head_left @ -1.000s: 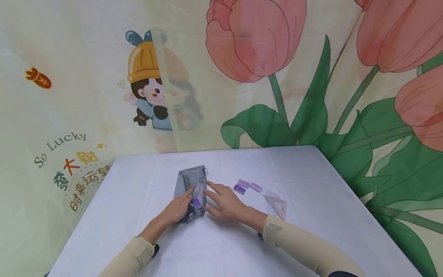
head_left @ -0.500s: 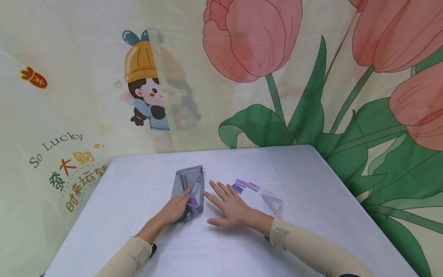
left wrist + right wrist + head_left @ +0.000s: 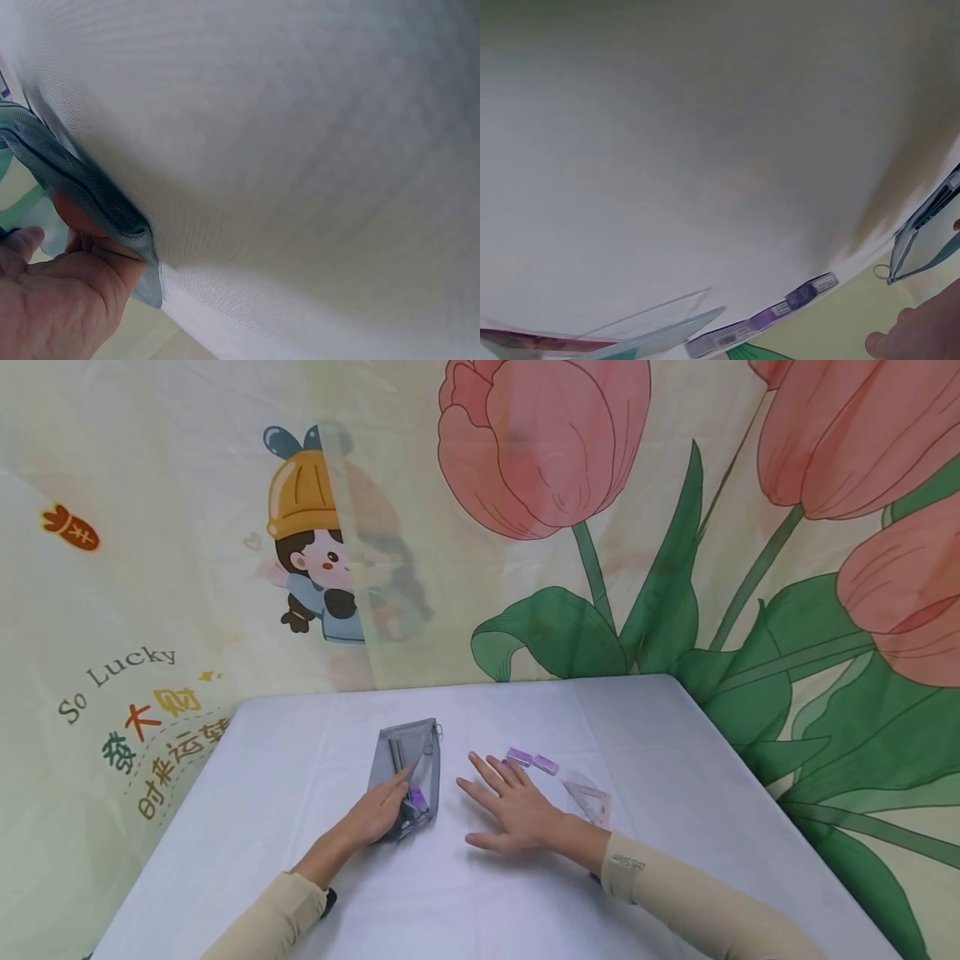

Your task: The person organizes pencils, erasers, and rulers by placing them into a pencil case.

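Observation:
A grey see-through pencil case [image 3: 429, 756] lies lengthwise on the white table, with dark pens [image 3: 396, 753] and a purple block [image 3: 417, 798] showing inside. My left hand [image 3: 373, 815] grips its near left side. In the left wrist view, the fingers curl at the case's zipped edge [image 3: 82, 187]. To the right of the case my right hand [image 3: 517, 810] is spread and holds nothing. Its fingertips overlap one of the small purple erasers [image 3: 519, 757] in the head view. Another eraser [image 3: 546, 765] is just right of that one.
A clear triangular set square [image 3: 592, 802] lies right of the erasers, partly behind my right forearm. A metal ring [image 3: 882, 271] hangs from the case's far corner. A curtain [image 3: 420, 527] printed with tulips stands behind the table's back edge.
My right hand has moved away from the pencil case to the right, towards the erasers, with its fingers spreading. The left hand keeps its hold on the case.

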The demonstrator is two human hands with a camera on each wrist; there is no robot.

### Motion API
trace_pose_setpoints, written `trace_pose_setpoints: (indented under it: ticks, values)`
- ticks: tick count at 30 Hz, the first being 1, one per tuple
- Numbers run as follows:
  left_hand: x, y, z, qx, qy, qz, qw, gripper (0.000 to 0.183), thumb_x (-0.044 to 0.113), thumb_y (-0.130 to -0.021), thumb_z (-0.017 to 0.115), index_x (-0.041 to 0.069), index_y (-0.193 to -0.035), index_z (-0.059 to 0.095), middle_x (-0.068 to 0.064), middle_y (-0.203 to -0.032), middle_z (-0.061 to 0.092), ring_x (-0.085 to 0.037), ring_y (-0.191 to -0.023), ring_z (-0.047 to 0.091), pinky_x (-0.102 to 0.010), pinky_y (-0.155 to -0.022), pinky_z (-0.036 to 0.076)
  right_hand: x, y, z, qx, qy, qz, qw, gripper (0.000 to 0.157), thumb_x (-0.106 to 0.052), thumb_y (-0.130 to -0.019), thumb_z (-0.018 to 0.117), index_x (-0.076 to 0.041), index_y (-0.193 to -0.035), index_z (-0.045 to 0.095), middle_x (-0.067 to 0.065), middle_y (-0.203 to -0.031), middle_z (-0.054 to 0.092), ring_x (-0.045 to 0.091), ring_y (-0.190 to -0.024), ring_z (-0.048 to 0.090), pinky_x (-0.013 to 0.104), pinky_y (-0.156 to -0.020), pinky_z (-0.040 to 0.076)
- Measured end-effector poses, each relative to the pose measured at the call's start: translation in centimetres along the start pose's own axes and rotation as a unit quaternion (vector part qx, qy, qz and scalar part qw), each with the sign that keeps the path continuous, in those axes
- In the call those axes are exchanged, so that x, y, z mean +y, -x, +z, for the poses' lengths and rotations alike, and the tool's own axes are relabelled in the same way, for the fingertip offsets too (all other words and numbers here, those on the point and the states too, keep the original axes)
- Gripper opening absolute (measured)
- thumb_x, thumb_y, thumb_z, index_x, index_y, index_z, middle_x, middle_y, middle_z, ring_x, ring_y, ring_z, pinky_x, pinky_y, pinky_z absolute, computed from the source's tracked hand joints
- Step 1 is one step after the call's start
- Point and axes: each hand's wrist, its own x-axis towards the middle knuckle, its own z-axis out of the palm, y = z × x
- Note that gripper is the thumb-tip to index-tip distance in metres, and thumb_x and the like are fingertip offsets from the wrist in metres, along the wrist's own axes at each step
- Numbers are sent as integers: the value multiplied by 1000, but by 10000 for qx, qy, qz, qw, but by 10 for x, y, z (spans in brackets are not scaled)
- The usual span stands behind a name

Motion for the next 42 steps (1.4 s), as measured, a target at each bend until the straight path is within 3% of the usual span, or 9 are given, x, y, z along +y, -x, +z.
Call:
trace_pose_setpoints:
  ticks: [6, 17, 26, 36, 42]
  values:
    - [-1, -1, 0, 7, -55, -8, 10000, 50, 31, -109, 27, 18, -157, 30, -26, -152, 41, -48, -141, 36, -62, -116, 27, 12, 7, 1, 0, 15, 156, 9999, 86, -76, -90, 37, -28, -159, 22, 2, -168, -7, 33, -154, 11, 64, -119, 16]
    - [-1, 1, 0, 29, -45, 66, 10000, 50, 30, -109, 26, 16, -156, 31, -26, -151, 41, -47, -141, 36, -61, -117, 27, 36, 18, -8, 16, 108, 528, 9985, 86, -78, -88, 40, -32, -159, 20, 2, -169, -1, 35, -154, 9, 66, -119, 12]
    - [0, 0, -1, 90, -65, 178, 9998, 49, 28, -109, 26, 13, -155, 34, -28, -149, 43, -48, -139, 38, -61, -116, 29, 61, 24, -16, 79, -274, 950, 9951, 85, -72, -88, 49, -21, -154, 36, 10, -167, 12, 42, -150, 21, 73, -114, 16]
    - [0, 0, -1, 106, -42, 149, 9998, 49, 29, -108, 27, 15, -155, 33, -26, -152, 41, -48, -141, 36, -61, -117, 27, 92, 27, -18, -58, -448, 1483, 9879, 93, -78, -84, 51, -23, -156, 31, 9, -167, 13, 41, -148, 23, 73, -115, 14]
    - [-2, -2, 3, 97, 0, 101, 9999, 50, 29, -108, 27, 15, -156, 32, -25, -152, 40, -47, -142, 35, -60, -117, 27, 107, 27, -17, -216, -479, 1709, 9839, 94, -76, -80, 59, -22, -154, 37, 12, -157, 36, 39, -141, 35, 70, -113, 22]
